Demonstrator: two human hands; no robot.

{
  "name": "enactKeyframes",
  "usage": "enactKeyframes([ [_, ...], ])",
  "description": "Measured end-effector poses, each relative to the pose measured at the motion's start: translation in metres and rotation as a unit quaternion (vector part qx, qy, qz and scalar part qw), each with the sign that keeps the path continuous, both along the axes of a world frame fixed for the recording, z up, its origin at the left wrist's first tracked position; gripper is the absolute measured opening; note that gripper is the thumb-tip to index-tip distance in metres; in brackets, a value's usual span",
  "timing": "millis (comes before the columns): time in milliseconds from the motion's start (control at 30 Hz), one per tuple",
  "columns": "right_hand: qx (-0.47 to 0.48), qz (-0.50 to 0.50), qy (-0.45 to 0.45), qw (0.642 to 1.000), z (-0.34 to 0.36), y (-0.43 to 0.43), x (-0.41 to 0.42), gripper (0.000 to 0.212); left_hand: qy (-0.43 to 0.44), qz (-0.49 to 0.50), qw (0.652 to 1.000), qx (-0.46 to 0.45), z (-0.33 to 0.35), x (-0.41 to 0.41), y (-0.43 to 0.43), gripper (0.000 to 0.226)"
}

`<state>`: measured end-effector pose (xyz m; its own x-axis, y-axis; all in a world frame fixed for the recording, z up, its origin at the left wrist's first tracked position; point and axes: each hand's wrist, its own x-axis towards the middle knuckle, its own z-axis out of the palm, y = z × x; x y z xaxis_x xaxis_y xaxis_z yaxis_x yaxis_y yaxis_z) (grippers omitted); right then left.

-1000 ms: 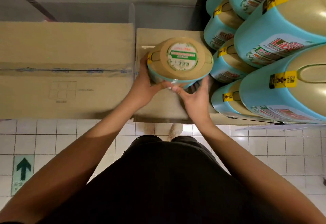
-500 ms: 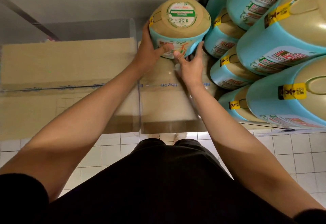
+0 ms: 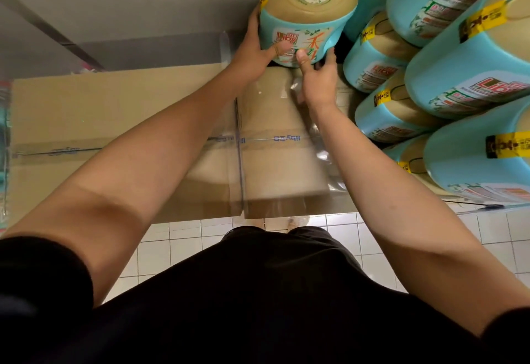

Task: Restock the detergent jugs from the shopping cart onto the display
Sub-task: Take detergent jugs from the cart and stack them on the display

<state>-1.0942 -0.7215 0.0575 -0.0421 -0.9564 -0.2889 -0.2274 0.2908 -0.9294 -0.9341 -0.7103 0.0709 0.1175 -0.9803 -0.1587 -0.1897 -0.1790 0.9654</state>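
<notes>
I hold a light-blue detergent jug with a tan top and a round green-and-white label at the top centre of the head view. My left hand grips its left side, thumb across the front label. My right hand grips it from below at the right, thumb on the label. The jug hangs above the far end of a cardboard box, right beside the stacked display jugs.
Several matching blue jugs fill the right side in stacked rows. A wider cardboard box lies to the left, behind a clear plastic divider. A grey wall stands behind. White floor tiles show below the boxes.
Both hands have carried the jug away from me and upward, from over the near part of the box to the back, level with the upper display jugs.
</notes>
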Motion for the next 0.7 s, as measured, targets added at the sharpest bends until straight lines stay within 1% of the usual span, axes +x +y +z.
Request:
enactKeyframes([
  [100,0.015,-0.003,0.017,1.000,0.005,-0.003,0.002,0.065,-0.034,-0.005,0.999,0.014,-0.001,0.001,-0.006,0.091],
  [233,0.014,-0.010,0.021,1.000,0.013,0.000,0.001,0.057,-0.083,-0.007,0.996,0.026,-0.001,0.002,-0.006,0.091],
  [333,0.009,-0.004,0.014,1.000,0.019,0.008,-0.003,0.056,-0.117,0.001,0.992,0.041,-0.006,0.004,0.000,0.075],
  [400,0.007,0.003,0.010,1.000,0.024,0.017,-0.006,0.057,-0.123,0.006,0.990,0.064,-0.007,0.005,0.009,0.065],
  [500,0.011,0.017,0.017,1.000,0.030,0.034,-0.010,0.071,-0.127,0.014,0.986,0.111,-0.006,0.002,0.031,0.056],
  [567,0.020,0.019,0.025,0.999,0.031,0.047,-0.014,0.075,-0.129,0.019,0.984,0.120,-0.005,-0.001,0.051,0.050],
  [633,0.024,0.017,0.031,0.999,0.031,0.063,-0.019,0.069,-0.133,0.018,0.983,0.121,-0.003,-0.004,0.073,0.041],
  [700,0.034,0.020,0.030,0.999,0.028,0.081,-0.025,0.062,-0.131,-0.002,0.985,0.110,-0.003,-0.005,0.096,0.032],
])
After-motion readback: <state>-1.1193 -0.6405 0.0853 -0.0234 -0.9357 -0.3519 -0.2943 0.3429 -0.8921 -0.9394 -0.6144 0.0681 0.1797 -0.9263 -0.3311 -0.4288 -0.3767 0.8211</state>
